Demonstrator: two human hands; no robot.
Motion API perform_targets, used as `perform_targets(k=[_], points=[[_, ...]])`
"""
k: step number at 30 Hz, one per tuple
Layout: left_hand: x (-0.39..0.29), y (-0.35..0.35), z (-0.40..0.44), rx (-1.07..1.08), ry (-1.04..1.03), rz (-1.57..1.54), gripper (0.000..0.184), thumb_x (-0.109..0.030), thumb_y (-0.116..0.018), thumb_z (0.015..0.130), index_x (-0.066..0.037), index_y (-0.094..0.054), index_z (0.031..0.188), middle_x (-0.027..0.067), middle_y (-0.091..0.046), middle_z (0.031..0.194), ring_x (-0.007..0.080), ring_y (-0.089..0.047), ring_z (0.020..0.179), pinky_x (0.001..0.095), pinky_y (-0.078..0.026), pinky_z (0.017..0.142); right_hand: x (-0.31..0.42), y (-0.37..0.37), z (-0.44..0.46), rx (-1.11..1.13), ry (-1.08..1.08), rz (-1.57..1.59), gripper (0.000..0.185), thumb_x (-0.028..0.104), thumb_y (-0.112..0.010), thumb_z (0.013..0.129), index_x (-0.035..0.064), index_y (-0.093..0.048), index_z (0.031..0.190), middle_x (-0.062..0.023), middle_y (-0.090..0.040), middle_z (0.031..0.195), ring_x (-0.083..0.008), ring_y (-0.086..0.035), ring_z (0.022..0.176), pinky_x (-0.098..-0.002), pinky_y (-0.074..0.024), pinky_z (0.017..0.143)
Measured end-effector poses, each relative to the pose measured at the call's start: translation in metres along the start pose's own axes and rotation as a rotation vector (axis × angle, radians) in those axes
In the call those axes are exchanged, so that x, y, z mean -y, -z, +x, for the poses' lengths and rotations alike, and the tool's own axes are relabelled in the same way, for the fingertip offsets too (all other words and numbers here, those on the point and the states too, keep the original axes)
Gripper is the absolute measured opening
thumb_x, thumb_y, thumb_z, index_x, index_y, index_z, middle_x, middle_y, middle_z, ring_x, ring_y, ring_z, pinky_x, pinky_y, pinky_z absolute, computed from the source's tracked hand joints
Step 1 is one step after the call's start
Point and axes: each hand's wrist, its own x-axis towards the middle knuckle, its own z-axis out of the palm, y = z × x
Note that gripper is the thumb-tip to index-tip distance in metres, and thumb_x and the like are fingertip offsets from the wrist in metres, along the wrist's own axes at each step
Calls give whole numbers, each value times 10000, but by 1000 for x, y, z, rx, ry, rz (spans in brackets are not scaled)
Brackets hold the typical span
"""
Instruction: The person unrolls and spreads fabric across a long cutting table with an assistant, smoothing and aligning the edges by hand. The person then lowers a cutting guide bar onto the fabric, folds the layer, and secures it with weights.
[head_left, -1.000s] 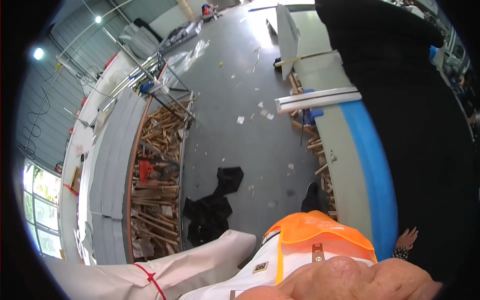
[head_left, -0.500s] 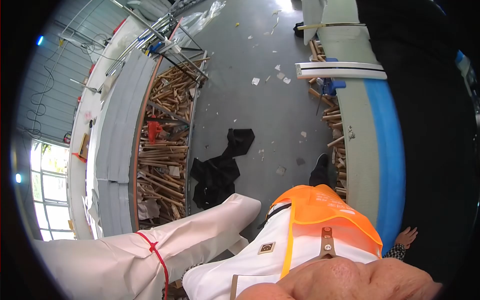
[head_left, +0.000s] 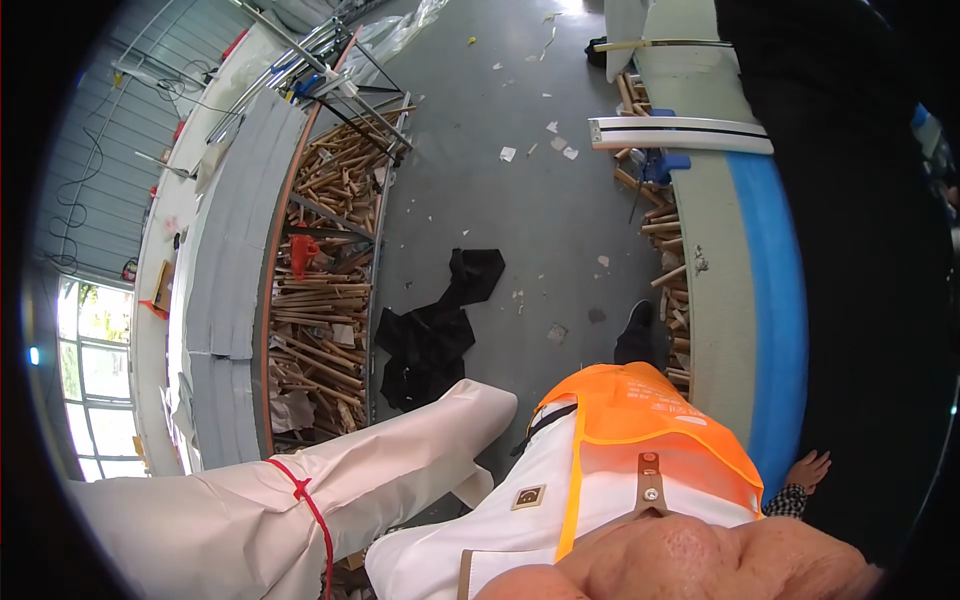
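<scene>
- Grey ribbed wall [head_left: 105, 235], dark cable looped on it; bright paned window [head_left: 100, 370] below.
- Left table, brown-edged: we count on it a long stack of pale grey sheets [head_left: 225, 260], with metal bars [head_left: 340, 85] at the far end.
- Shelf beneath that table: packed with cardboard tubes [head_left: 320, 300], a red object [head_left: 303, 255] among them.
- Wrapped roll [head_left: 420, 430], one: pale wrapping, creased, bound by a red tie [head_left: 300, 488]; it slants across our left side, in the foreground.
- Left hand: hidden from us; whether it grips the roll we cannot tell.
- Crumpled black cloth [head_left: 430, 345], spread on the grey floor [head_left: 540, 220]; paper scraps [head_left: 508, 153] scattered farther off.
- Square patch [head_left: 528, 497] on our white garment: a dark curled mark, no word we can make out.
- Orange apron [head_left: 610, 400]: pale printed lettering, too small and blurred for us to read.
- Right table [head_left: 722, 330], pale green top: more tubes [head_left: 660, 235] stowed beneath, a white rail [head_left: 680, 133] with a dark stripe laid across, a blue strip [head_left: 775, 320] running lengthwise.
- Right hand [head_left: 810, 470], in a checked cuff [head_left: 787, 502]: fingers loosely spread, grasping nothing, against the black sheet [head_left: 870, 300] beside the blue strip's near end.
</scene>
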Motion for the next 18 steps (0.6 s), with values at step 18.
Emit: perform_targets(k=[18], points=[[-8,34,3,370,236,200,368,-312,-522,1006,-28,-683,838,94,-696,1006,165,-654,782,251,-483,711,-3,18,-14,73,81,122,653,577,-168,1033,236,-137,1589,-64,-100,1656,-269,-122,1514,-571,-204,1155]])
